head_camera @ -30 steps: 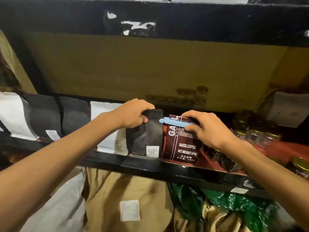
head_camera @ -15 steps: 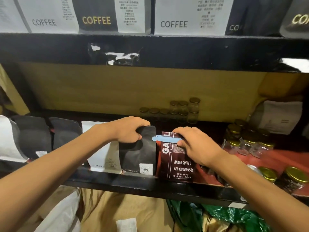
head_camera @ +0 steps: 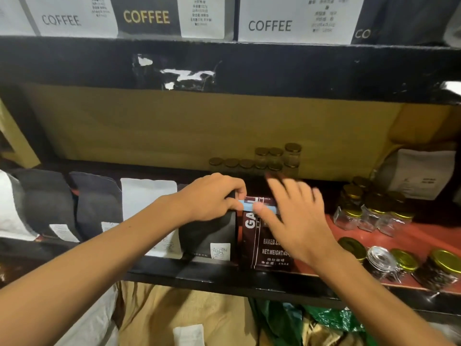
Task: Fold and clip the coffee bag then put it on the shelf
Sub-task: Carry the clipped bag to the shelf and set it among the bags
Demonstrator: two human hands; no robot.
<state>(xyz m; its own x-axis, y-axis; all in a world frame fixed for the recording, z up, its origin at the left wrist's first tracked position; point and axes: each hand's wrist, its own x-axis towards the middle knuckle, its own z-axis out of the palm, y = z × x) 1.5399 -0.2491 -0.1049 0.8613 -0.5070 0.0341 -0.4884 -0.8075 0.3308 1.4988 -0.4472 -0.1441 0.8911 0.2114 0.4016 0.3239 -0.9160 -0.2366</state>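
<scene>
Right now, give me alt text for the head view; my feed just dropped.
A brown coffee bag stands on the shelf, a blue clip across its folded top. The left hand pinches the clip's end; the right hand, fingers spread and blurred, hovers over the bag. A black bag stands beside it.

Your left hand (head_camera: 212, 198) pinches the light blue plastic clip (head_camera: 245, 205) on the dark red foil coffee bag (head_camera: 259, 243); your right hand (head_camera: 296, 216) is spread open over it.
</scene>
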